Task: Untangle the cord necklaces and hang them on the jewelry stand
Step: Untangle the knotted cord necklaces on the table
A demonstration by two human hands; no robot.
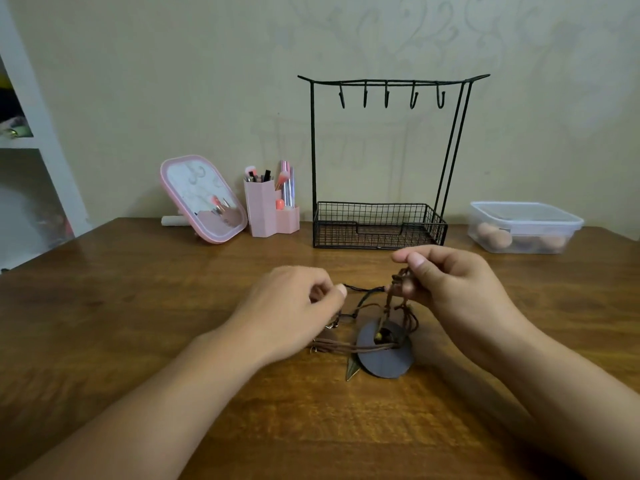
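Cord necklaces point(377, 327) lay in a tangled cluster at lower centre of the frame, on the wooden table point(138, 306), between the two hands. A dark round pendant point(386, 355) and a pointed metal pendant point(351, 370) rested on the wood beneath the knot. The left hand point(294, 313), at centre left, pinched a thin black cord point(360, 289) between thumb and forefinger. The right hand point(450, 282), at centre right, gripped a bunch of brown cords point(398, 285) lifted clear of the table, fingers curled around them.

The black wire jewelry stand point(381, 161) stood at upper centre, behind the hands; its five hooks point(386, 97) carried nothing, so the task appeared to be at the untangling stage.

To do this step well, the black cord should probably be drawn slowly away from the brown bundle while the right hand keeps the bundle slack, since tension would likely tighten any knot. Leaving the pendants on the table would keep their weight off the loops.

No brand, label or legible writing was visible. Also in view: a pink mirror point(204, 199) and pink brush holder point(266, 213) at centre left, a lidded clear container point(523, 226) at right.
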